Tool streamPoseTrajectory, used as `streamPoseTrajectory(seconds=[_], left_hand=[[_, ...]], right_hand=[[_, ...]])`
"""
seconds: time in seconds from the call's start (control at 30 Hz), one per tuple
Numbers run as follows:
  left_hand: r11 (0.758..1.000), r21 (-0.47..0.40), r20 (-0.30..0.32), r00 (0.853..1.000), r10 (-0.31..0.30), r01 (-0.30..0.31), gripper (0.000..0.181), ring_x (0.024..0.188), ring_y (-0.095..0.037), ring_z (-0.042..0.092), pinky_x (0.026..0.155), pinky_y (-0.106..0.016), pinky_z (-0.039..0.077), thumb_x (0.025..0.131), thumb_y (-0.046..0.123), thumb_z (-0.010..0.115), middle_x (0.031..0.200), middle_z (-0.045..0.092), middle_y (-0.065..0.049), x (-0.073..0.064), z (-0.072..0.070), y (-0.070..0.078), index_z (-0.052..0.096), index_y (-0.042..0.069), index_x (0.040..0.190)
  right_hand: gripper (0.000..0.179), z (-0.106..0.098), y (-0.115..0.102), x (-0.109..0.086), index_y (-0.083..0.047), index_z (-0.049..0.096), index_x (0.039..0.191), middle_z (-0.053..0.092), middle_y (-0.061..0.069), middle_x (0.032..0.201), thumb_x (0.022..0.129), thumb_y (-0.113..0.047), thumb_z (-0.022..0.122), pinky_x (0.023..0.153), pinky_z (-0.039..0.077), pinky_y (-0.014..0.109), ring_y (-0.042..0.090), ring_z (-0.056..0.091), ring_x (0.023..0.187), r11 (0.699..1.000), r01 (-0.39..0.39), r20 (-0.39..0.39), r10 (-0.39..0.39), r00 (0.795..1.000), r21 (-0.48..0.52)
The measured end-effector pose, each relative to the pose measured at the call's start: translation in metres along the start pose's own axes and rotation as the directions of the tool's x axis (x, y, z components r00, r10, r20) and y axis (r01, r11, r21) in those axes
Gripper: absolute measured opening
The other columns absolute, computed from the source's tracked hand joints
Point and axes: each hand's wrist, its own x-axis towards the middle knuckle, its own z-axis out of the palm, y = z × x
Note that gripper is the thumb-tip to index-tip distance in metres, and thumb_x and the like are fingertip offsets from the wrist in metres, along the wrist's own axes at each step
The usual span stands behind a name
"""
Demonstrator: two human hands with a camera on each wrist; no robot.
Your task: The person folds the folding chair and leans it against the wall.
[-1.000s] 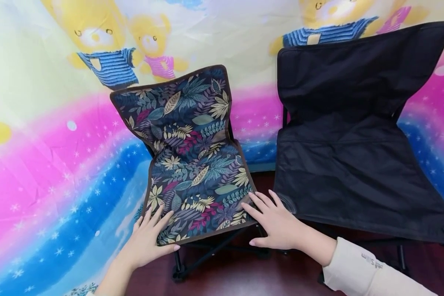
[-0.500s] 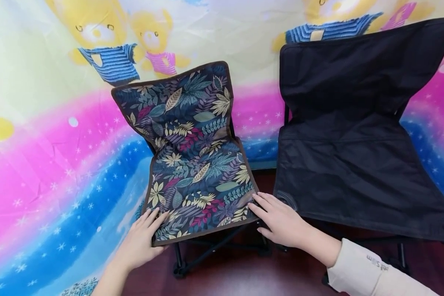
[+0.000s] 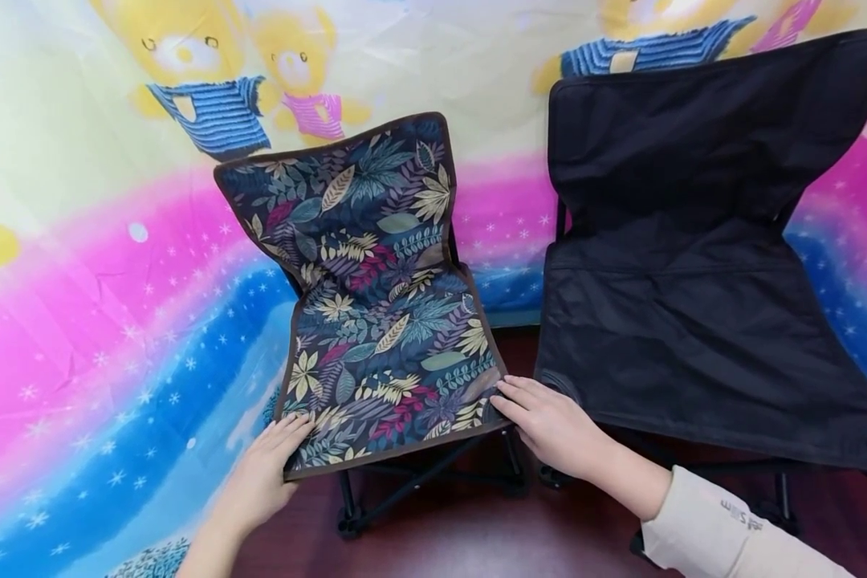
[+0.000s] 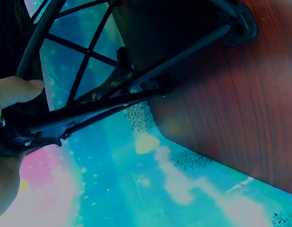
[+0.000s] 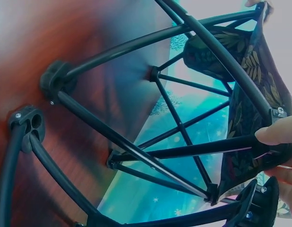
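Note:
A small folding chair point(image 3: 397, 345) with dark leaf-print fabric and brown edging stands upright and unfolded in the head view. My left hand point(image 3: 256, 470) grips the front left corner of its seat, fingers on top. In the left wrist view the thumb point(image 4: 18, 90) lies by the black corner joint, near the frame tubes point(image 4: 79, 112). At the front right corner, my right hand point(image 3: 559, 429) holds the seat, fingers over the fabric edge. The right wrist view shows that thumb point(image 5: 280, 132) on the underside, beside the black legs point(image 5: 202, 147).
A larger black folding chair point(image 3: 679, 337) stands unfolded close by on the right, its near leg joints point(image 5: 26, 123) beside the printed chair's. Both chairs are on a dark red wood-grain surface point(image 3: 433, 538). Behind hangs a colourful cloth point(image 3: 137, 321) with printed bears.
Both hands have gone from spread fingers over the seat to gripping its front corners. The left hand moved slightly left and down, the right slightly right. The chair stays in place.

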Motion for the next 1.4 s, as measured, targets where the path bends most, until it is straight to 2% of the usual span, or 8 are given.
streamPoseTrajectory(seconds=[0.17, 0.4, 0.6, 0.83, 1.03, 1.17, 1.27, 1.4], left_hand=[[0.997, -0.018, -0.105, 0.992, 0.066, -0.069, 0.073, 0.111, -0.034, 0.041, 0.103, -0.027, 0.012, 0.047, -0.011, 0.067, 0.12, 0.048, -0.019, -0.007, -0.001, -0.004, 0.05, -0.004, 0.117], [0.999, -0.02, -0.073, 0.996, 0.043, -0.045, 0.073, 0.111, -0.033, 0.042, 0.088, -0.051, 0.032, 0.05, -0.01, 0.069, 0.121, 0.048, -0.014, -0.013, -0.009, -0.007, 0.05, 0.002, 0.119], [0.996, 0.0, -0.115, 0.989, 0.091, -0.091, 0.071, 0.108, -0.031, 0.045, 0.085, -0.048, 0.036, 0.048, -0.009, 0.07, 0.119, 0.05, -0.013, -0.013, -0.013, -0.009, 0.053, 0.001, 0.117], [0.99, -0.015, -0.245, 0.96, 0.134, -0.142, 0.065, 0.105, -0.028, 0.049, 0.098, -0.012, 0.011, 0.046, -0.006, 0.072, 0.115, 0.053, -0.014, -0.019, -0.005, -0.011, 0.057, -0.002, 0.109], [0.978, -0.044, -0.352, 0.92, 0.174, -0.201, 0.057, 0.105, -0.024, 0.05, 0.1, -0.017, 0.016, 0.049, 0.0, 0.07, 0.111, 0.054, -0.018, -0.021, 0.001, -0.014, 0.059, -0.005, 0.105], [0.969, -0.038, -0.391, 0.896, 0.21, -0.244, 0.051, 0.102, -0.027, 0.051, 0.101, -0.022, 0.016, 0.058, 0.01, 0.064, 0.11, 0.055, -0.019, -0.019, 0.003, -0.017, 0.058, -0.005, 0.107], [0.965, -0.036, -0.398, 0.889, 0.224, -0.259, 0.044, 0.101, -0.029, 0.052, 0.101, -0.023, 0.017, 0.074, 0.024, 0.058, 0.109, 0.055, -0.02, -0.019, 0.005, -0.019, 0.058, -0.006, 0.107], [0.966, -0.043, -0.406, 0.888, 0.217, -0.256, 0.047, 0.1, -0.029, 0.053, 0.1, -0.022, 0.017, 0.082, 0.034, 0.05, 0.109, 0.055, -0.02, -0.019, 0.006, -0.019, 0.058, -0.005, 0.107]], right_hand=[[0.042, 0.001, 0.002, 0.001, 0.0, 0.061, 0.102, 0.058, 0.018, 0.105, 0.06, 0.001, 0.069, 0.084, 0.042, 0.039, 0.029, 0.051, 0.102, 1.0, 0.022, -0.029, -0.022, 0.999, 0.002], [0.04, 0.002, 0.003, 0.003, 0.0, 0.061, 0.101, 0.059, 0.018, 0.104, 0.061, 0.003, 0.065, 0.083, 0.043, 0.039, 0.028, 0.053, 0.1, 1.0, 0.022, -0.034, -0.022, 0.999, -0.005], [0.04, 0.006, 0.004, 0.002, 0.002, 0.059, 0.099, 0.059, 0.019, 0.102, 0.06, 0.006, 0.063, 0.08, 0.045, 0.039, 0.028, 0.055, 0.097, 0.999, 0.029, -0.077, -0.03, 0.997, -0.021], [0.035, 0.006, 0.003, 0.003, 0.001, 0.055, 0.09, 0.061, 0.018, 0.099, 0.056, 0.005, 0.064, 0.077, 0.046, 0.037, 0.026, 0.058, 0.092, 0.998, 0.036, -0.108, -0.04, 0.993, -0.042], [0.039, 0.002, 0.005, 0.004, 0.002, 0.061, 0.088, 0.062, 0.017, 0.095, 0.052, 0.001, 0.075, 0.074, 0.048, 0.036, 0.024, 0.059, 0.088, 0.997, 0.061, -0.122, -0.066, 0.99, -0.042], [0.042, 0.001, 0.006, 0.005, 0.002, 0.064, 0.088, 0.063, 0.016, 0.092, 0.049, -0.001, 0.079, 0.072, 0.049, 0.034, 0.023, 0.061, 0.085, 0.995, 0.084, -0.132, -0.089, 0.987, -0.048], [0.042, 0.001, 0.006, 0.005, 0.002, 0.065, 0.088, 0.063, 0.016, 0.091, 0.049, -0.001, 0.079, 0.072, 0.049, 0.034, 0.022, 0.061, 0.084, 0.994, 0.097, -0.135, -0.103, 0.985, -0.05], [0.043, 0.002, 0.007, 0.006, 0.002, 0.065, 0.089, 0.063, 0.016, 0.091, 0.049, -0.002, 0.079, 0.071, 0.049, 0.034, 0.022, 0.061, 0.084, 0.993, 0.107, -0.136, -0.112, 0.984, -0.047]])
